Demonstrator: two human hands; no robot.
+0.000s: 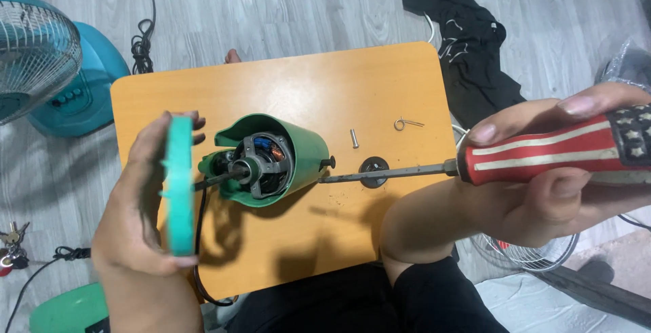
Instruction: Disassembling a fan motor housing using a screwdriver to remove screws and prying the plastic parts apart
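The left hand (146, 204) is gripping a thin green plastic cover (180, 184) edge-on, fingers closed around its rim. The right hand (563, 170) is clasping a striped screwdriver (542, 153), its tip touching the green fan motor housing (271, 160) lying on the orange table (285, 82). The housing looks rigid and heavy; the exposed copper windings seem fragile, so the shell is the safer hold.

A low orange wooden bench (285, 75) with rounded corners stands on a floor of pale grey wood-grain planks (291, 7). To its left sits a teal plastic fan with a wire grille (34, 55), beside a coiled black cable (141, 38). A crumpled black cloth (468, 41) lies on the floor past the bench's far right corner, over a white cord. A bunch of keys (10, 245) rests at the left edge, near a round green plastic base (64, 309). Light falls evenly, casting soft shadows on the bench.
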